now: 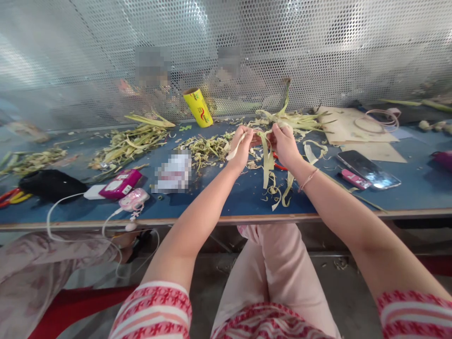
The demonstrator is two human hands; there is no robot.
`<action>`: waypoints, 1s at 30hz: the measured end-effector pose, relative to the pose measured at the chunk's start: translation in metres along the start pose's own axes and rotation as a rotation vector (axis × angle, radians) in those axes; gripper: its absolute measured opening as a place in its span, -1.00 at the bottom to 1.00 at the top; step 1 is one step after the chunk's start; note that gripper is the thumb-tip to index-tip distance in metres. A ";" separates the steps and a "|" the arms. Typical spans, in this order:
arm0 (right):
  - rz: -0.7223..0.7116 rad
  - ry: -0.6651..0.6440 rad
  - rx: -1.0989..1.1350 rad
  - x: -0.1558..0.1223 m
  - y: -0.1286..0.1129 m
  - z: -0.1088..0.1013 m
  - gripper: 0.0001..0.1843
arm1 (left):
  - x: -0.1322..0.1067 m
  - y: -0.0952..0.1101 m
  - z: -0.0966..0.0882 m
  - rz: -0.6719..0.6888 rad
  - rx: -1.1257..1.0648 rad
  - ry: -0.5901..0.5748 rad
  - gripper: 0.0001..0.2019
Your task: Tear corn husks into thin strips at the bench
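My left hand (241,147) is closed, its fingers pinching pale plant strips above the table. Facing it closely, my right hand (284,143) is closed on the same bunch, thumb on top. A flat, pale green plant strip (267,162) hangs down between the hands, with curled ends near the table. What the fingertips grip exactly is partly hidden. Behind the right hand lies a heap of long pale stalks and leaves (303,121). Beside the left hand is a pile of short plant scraps (203,151). A red-handled tool (280,165) shows partly behind my right wrist.
A yellow cardboard tube (198,108) leans near the perforated metal panel (282,52). At right are a phone (369,169), a pink lighter-like item (355,179) and cardboard (353,126). A magenta box (121,183), white cable (49,221) and black pouch (51,184) lie left. Someone sits at left.
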State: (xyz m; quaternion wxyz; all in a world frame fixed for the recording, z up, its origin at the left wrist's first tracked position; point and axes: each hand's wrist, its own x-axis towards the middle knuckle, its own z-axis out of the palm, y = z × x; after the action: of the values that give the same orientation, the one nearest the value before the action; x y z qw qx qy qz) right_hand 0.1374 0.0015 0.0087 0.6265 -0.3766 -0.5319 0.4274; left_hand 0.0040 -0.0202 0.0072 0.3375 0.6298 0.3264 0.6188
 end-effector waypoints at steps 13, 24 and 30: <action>-0.215 -0.091 -0.676 -0.005 -0.025 -0.027 -0.59 | 0.006 -0.009 -0.012 -0.038 0.060 -0.006 -0.77; -0.342 -0.204 -0.570 -0.008 -0.014 -0.016 -0.88 | 0.005 -0.007 -0.008 -0.029 0.062 -0.037 -0.94; -0.397 -0.195 -0.588 -0.011 -0.011 -0.016 -0.95 | 0.003 -0.002 -0.008 -0.011 0.173 0.019 -0.98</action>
State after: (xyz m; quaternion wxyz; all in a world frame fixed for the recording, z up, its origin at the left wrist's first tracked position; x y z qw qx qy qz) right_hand 0.1536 -0.0128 0.0132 0.5088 -0.3874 -0.7519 0.1603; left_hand -0.0042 -0.0167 0.0074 0.2822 0.6489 0.3854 0.5922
